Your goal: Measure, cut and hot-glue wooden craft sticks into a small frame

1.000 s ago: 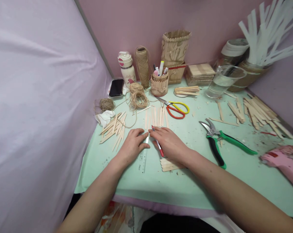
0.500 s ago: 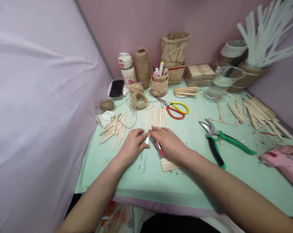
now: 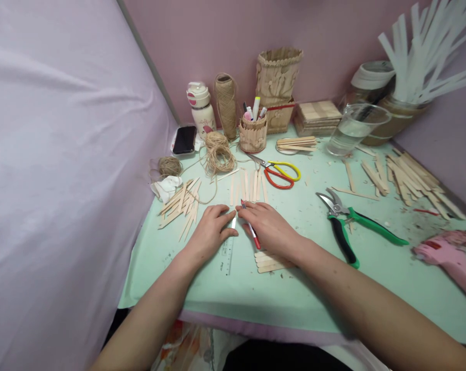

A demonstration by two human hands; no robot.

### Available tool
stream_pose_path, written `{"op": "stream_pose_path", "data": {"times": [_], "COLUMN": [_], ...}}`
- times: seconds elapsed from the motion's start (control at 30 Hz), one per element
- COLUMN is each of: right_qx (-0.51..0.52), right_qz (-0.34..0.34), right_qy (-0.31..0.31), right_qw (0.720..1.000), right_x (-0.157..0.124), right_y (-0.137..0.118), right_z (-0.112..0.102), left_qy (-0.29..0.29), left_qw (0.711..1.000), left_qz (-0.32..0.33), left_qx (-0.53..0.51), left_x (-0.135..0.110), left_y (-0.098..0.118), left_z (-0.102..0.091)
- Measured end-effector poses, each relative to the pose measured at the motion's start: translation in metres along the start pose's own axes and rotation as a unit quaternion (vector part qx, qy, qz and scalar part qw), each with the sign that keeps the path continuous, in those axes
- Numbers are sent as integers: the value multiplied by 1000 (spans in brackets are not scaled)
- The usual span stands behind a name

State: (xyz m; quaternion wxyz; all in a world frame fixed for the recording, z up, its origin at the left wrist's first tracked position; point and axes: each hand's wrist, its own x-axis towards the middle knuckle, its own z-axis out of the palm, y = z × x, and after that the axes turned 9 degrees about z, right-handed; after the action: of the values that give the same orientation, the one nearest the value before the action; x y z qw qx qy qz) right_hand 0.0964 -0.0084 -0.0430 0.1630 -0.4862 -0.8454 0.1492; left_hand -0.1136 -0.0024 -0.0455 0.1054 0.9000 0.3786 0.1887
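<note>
The pale-green desk (image 3: 294, 304) spreads under everything. Between 12 and 1 o'clock, near the wall, stands a tall craft-stick vase (image 3: 277, 77). Green-handled pruning shears (image 3: 339, 209) lie at 3 o'clock, well apart from my hands, their handles spread. My left hand (image 3: 210, 233) and right hand (image 3: 270, 228) rest just beside each other, fingers bent, fingertips nearly meeting. At 1 o'clock lie scissors (image 3: 265, 164) with one red and one yellow handle. A clear ruler (image 3: 228, 255) runs from my left thumb toward 6 o'clock; I cannot tell whether that hand pinches or only presses it. My right hand clasps a red-ended pen (image 3: 253, 232), its red end toward 5 o'clock. A loose stick pile (image 3: 182, 203) sits between 9 and 10 o'clock, a flat stick stack (image 3: 269, 263) between 4 and 5, and a row of short sticks (image 3: 246, 186) near 12.
</note>
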Motion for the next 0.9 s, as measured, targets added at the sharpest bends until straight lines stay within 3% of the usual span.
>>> {"op": "stream_pose_path", "data": {"times": [0.27, 0.4, 0.6, 0.73, 0.9], "right_qx": [10, 84, 314, 377, 379], "right_qz": [-3, 35, 123, 192, 210], "right_qy": [3, 40, 146, 94, 64], "right_qw": [1000, 995, 930, 901, 899], "right_x": [1, 3, 17, 30, 40], "right_y": [0, 1, 1, 2, 4], "right_z": [1, -1, -8, -6, 1], "left_qy": [-2, 4, 9, 2, 2], "left_qw": [1000, 1000, 1000, 1000, 1000], "left_qz": [0, 0, 4, -2, 4], "left_qx": [10, 13, 7, 11, 13], "left_x": [1, 0, -1, 0, 0], "left_y": [0, -1, -2, -1, -2], "left_z": [1, 2, 4, 4, 4]}}
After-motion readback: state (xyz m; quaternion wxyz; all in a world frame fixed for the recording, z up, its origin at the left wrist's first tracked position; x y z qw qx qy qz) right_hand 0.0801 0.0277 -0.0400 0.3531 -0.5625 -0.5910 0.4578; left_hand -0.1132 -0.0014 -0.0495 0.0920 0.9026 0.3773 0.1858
